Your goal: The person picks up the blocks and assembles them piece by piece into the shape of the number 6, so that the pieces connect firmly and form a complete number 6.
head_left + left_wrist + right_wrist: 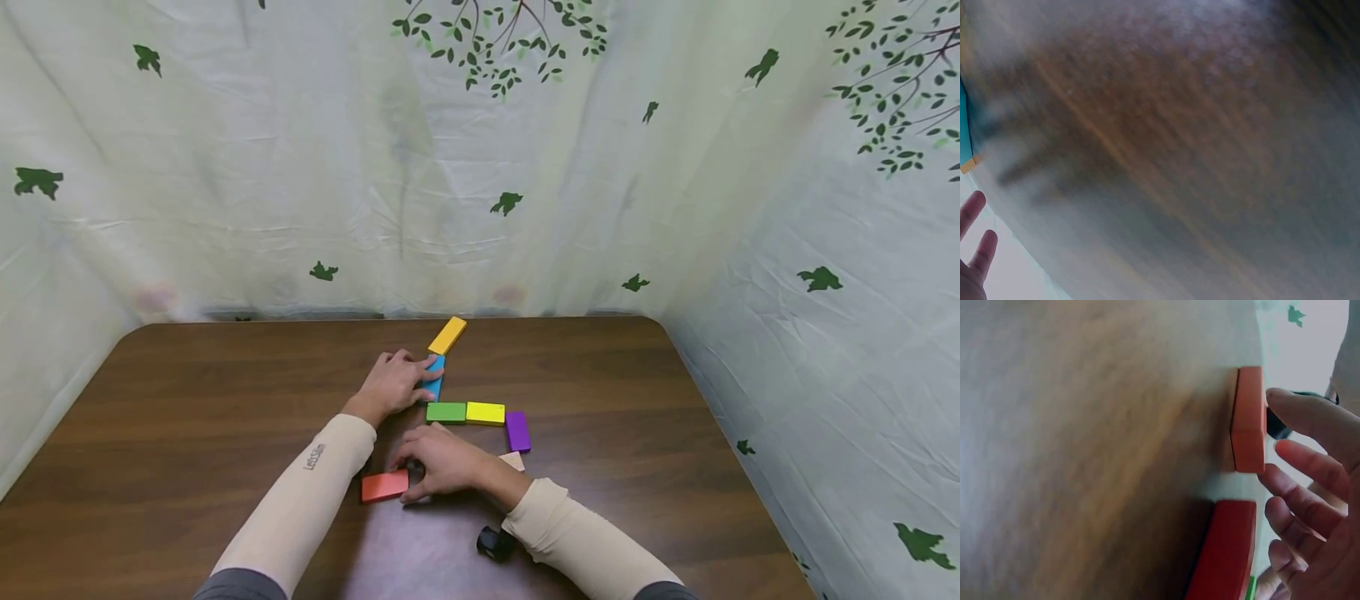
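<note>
At the table's far middle, my left hand (395,385) pinches a blue block (434,379), its thumb and a finger on it. Straight fingers (982,250) of that hand show in the left wrist view, below the blue block's edge. A yellow-orange block (447,335) lies just beyond the blue one, and a green block (446,412) on the near side. My right hand (442,460) is by a coral-red block (385,486), thumb and fingers spread around its right end. In the right wrist view, the fingertips are right at that block (1249,419); a darker red block (1225,553) is nearer the camera.
A yellow block (485,413) adjoins the green one, with a purple block (517,432) at its right. A pale wooden block (513,461) is partly hidden by the right wrist. A patterned curtain (315,167) stands behind the brown table (225,375).
</note>
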`<state>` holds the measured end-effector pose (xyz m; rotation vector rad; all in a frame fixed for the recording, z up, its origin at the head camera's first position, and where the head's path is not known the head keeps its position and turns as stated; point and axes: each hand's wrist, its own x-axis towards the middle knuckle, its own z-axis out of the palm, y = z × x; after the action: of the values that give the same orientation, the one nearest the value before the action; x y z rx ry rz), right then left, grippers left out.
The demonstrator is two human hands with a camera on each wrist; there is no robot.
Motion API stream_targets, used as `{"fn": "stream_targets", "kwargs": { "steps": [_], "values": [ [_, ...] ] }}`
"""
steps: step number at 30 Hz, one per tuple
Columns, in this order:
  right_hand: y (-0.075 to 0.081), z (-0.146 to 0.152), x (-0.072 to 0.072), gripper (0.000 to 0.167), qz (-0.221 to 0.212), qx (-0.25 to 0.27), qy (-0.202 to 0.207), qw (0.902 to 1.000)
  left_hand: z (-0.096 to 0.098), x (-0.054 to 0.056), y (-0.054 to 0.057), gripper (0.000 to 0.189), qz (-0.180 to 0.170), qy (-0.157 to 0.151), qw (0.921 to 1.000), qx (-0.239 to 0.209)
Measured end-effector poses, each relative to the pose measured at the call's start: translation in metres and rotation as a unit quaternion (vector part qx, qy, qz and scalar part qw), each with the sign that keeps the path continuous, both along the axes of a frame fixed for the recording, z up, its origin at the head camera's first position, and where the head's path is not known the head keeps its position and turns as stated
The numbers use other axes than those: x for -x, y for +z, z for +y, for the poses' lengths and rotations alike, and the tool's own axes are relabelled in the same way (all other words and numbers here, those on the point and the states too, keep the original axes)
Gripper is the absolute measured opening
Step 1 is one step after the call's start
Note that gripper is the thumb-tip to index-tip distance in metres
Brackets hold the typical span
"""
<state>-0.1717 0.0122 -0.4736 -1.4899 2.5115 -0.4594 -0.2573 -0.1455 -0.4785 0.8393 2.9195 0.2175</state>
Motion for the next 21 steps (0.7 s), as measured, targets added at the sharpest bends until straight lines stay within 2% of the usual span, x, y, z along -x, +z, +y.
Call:
{"fn": "stream_targets", "kwargs": {
  "steps": [11, 21],
  "values": [
    [-0.0054, -0.0099, -0.0045, 0.031, 0.052, -0.022, -0.006, 0.9984, 0.0002, -0.0012, 0.0013, 0.058, -0.010, 0.006, 0.9999, -0.005],
    [-0.0058, -0.0020, -0.0013, 0.031, 0.042, -0.023, -0.020, 0.9986, 0.0017, -0.0016, 0.0033, 0.058, -0.003, -0.001, 1.0000, -0.005]
  ]
}}
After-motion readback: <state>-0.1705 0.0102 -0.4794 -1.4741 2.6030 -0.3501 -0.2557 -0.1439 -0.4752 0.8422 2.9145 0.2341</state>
